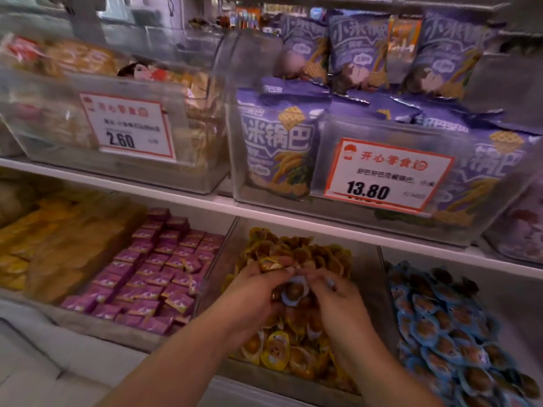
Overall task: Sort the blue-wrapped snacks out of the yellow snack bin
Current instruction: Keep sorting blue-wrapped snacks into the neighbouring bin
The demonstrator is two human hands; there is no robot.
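Note:
A clear bin [219, 273] on the lower shelf holds a heap of yellow-wrapped snacks [293, 348]. Both my hands are down in it. My left hand [252, 292] has its fingers curled around yellow-wrapped snacks at the top of the heap. A blue-wrapped snack [293, 290] with a brown round centre sits between my two hands. My right hand [338, 298] pinches the blue-wrapped snack at its right edge, and another bit of blue wrapper shows among its fingers. The bin to the right is full of blue-wrapped snacks [449, 327].
Left of the yellow bin sits a bin of purple packets [152, 271], then a bin of yellow bags [44, 245]. The upper shelf [205, 198] carries clear bins with purple bags [276, 148], price cards [388, 174] and pale snack bags [73, 63].

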